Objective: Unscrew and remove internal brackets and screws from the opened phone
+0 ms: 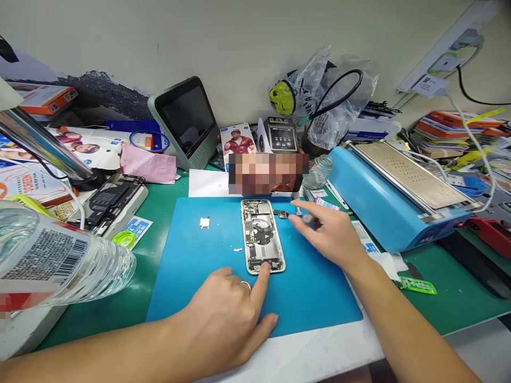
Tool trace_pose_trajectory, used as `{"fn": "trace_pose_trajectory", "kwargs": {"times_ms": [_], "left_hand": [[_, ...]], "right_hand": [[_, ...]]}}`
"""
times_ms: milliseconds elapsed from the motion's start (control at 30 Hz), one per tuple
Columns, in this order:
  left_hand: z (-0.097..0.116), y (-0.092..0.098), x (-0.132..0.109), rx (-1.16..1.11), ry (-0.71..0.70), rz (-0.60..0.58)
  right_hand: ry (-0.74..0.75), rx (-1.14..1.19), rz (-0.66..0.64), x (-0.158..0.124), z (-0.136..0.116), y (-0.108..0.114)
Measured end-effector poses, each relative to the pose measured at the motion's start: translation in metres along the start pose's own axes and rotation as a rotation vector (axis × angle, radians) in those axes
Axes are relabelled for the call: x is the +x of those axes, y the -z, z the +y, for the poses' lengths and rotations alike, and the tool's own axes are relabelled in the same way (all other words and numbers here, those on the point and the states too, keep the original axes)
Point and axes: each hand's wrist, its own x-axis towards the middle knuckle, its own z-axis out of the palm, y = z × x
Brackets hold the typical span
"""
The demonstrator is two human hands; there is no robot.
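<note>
An opened phone with its inner parts exposed [262, 229] lies on a blue mat [191, 276]. My left hand [229, 316] rests its stretched index finger on the phone's lower end, thumb apart, holding nothing visible. My right hand [329, 234] is just right of the phone, its thumb and index finger spread. Between them is a small grey and dark object [309, 218]; whether the hidden fingers touch it cannot be made out. A small dark part [281, 214] lies beside the phone's upper right edge. A small silvery plate [205, 222] sits on the mat to the left.
At the left stand a large clear bottle [67, 255] and a metal lamp post [48, 143]. Behind are a tablet-like display [183, 117] and a glass jar [319, 171]. A blue machine with a metal plate [383, 202] occupies the right, near a green-handled tool [417, 285].
</note>
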Motion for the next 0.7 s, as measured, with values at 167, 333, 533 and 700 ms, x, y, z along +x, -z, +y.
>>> {"fn": "trace_pose_trajectory", "kwargs": {"times_ms": [167, 333, 533, 700], "left_hand": [[0.0, 0.0, -0.001, 0.0, 0.003, -0.026], [0.0, 0.001, -0.002, -0.006, -0.001, -0.036], [0.0, 0.003, -0.001, 0.01, -0.005, -0.023], [0.0, 0.002, -0.001, -0.003, 0.0, 0.004]], "right_hand": [[-0.075, 0.076, 0.472, -0.003, 0.02, 0.016], [-0.065, 0.041, 0.696, -0.004, 0.029, 0.02], [-0.037, 0.009, 0.578, -0.003, 0.023, 0.017], [-0.02, 0.008, 0.403, 0.0, 0.03, 0.015]]}}
